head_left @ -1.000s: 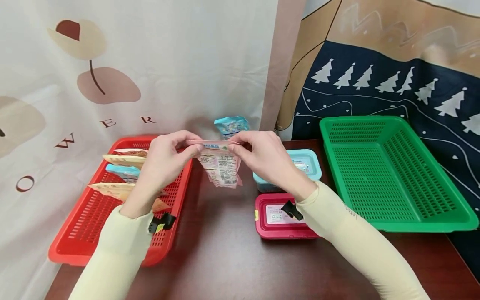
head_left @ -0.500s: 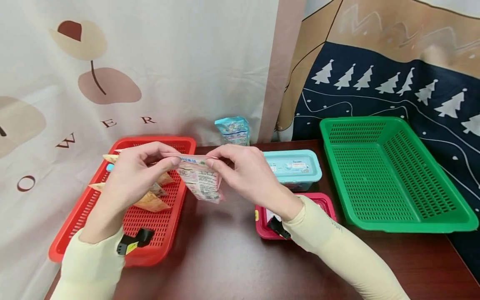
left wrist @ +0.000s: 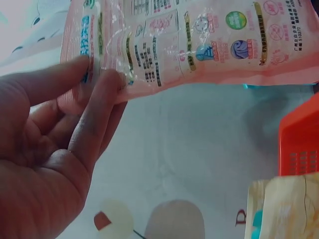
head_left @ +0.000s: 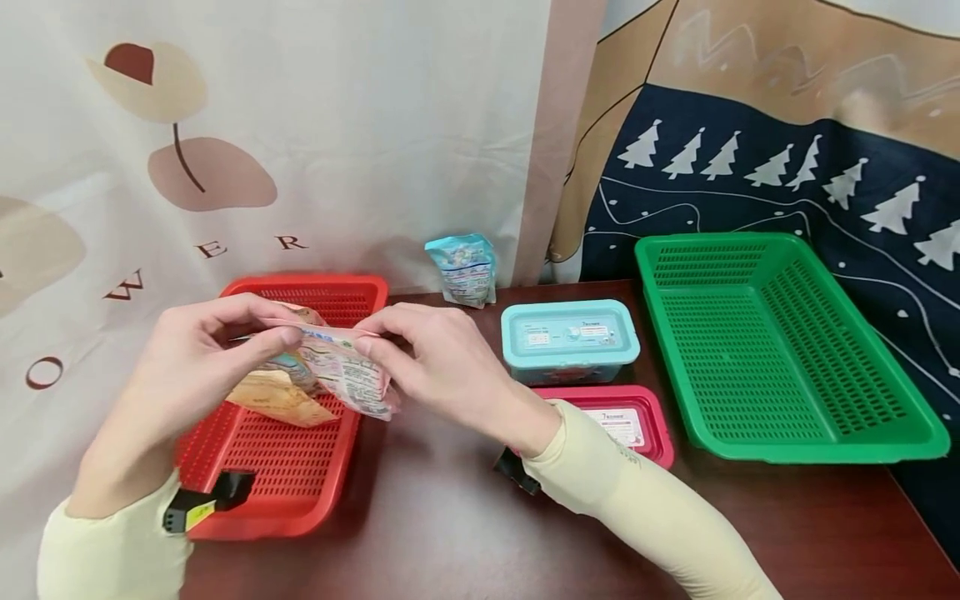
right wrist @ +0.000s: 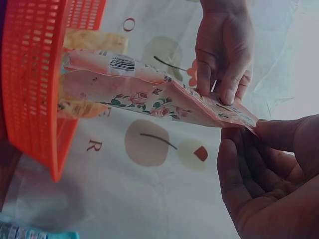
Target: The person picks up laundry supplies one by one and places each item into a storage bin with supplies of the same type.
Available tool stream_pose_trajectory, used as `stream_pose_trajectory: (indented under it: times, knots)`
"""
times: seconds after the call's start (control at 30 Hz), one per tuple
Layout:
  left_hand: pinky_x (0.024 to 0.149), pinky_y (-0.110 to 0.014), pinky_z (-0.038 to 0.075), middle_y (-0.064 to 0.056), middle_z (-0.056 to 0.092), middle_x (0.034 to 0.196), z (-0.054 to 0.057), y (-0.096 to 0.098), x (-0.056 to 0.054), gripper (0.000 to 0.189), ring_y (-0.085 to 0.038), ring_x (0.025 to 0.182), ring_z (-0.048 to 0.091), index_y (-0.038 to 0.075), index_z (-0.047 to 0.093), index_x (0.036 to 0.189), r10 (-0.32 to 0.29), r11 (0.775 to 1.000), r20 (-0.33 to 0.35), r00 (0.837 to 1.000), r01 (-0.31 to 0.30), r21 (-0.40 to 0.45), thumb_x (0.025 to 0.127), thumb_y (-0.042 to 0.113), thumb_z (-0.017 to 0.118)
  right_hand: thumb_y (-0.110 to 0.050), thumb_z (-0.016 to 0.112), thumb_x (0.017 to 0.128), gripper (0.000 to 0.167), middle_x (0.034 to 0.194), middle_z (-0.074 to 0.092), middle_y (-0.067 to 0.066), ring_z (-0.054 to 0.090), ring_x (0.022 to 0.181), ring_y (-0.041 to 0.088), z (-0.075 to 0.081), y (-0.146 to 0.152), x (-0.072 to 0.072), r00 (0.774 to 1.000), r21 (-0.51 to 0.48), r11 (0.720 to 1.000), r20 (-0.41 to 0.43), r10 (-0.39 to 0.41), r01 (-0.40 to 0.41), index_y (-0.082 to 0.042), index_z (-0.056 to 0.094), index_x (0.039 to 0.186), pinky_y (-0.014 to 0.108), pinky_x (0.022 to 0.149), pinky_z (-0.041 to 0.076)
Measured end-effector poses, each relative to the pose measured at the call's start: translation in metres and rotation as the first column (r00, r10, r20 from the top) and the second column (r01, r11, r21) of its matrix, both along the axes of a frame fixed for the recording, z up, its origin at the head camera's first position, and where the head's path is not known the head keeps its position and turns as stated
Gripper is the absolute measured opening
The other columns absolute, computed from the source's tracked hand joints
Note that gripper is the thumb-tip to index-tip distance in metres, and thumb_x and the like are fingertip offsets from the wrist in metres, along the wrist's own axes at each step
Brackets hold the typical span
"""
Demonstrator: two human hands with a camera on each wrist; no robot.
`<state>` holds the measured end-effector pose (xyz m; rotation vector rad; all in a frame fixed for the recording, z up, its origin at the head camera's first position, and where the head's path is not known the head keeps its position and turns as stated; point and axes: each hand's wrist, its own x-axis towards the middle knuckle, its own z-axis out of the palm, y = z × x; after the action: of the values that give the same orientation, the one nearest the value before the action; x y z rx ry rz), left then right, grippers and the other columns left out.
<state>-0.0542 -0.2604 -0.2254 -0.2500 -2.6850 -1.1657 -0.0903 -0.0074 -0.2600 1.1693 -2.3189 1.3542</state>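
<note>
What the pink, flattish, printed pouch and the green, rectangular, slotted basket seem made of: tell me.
The pink pouch: probably thin plastic film, glossy, judging by its highlights and creases. The green basket: likely rigid moulded plastic, satin-smooth, given its even colour and regular openings.

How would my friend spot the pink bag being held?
Find the red basket on the left of the table. In the head view, the pink bag overlaps its right rim. It has printed roses and is the only bag held; a yellow bag sits in the basket, a blue bag by the curtain.
</note>
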Motion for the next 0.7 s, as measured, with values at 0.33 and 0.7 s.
stream_pose_trajectory:
  times: [0.33, 0.7]
  knots:
    - [0.064, -0.019, 0.053, 0.001, 0.077, 0.09, 0.007, -0.036, 0.016, 0.017, -0.012, 0.073, 0.068, 0.002, 0.077, 0.107, 0.031, 0.995, 0.119, 0.992, -0.042, 0.087, 0.09, 0.002, 0.079, -0.019, 0.069, 0.101, 0.014, 0.092, 0.073, -0.008, 0.057, 0.076, 0.0, 0.003, -0.021, 0.009, 0.997, -0.003, 0.998, 0.043, 0.071, -0.07, -0.014, 0.077, 0.111, 0.015, 0.07, 0.043]
    - [0.064, -0.018, 0.054, 0.002, 0.078, 0.09, -0.009, -0.079, 0.033, 0.017, -0.011, 0.074, 0.07, -0.001, 0.076, 0.104, 0.054, 0.987, 0.112, 0.992, -0.07, 0.145, 0.089, -0.011, 0.073, -0.029, 0.065, 0.104, 0.016, 0.076, 0.06, -0.021, 0.049, 0.066, -0.01, 0.003, -0.054, 0.017, 0.98, 0.093, 0.988, 0.167, 0.109, -0.125, -0.022, 0.075, 0.113, 0.01, 0.066, 0.041]
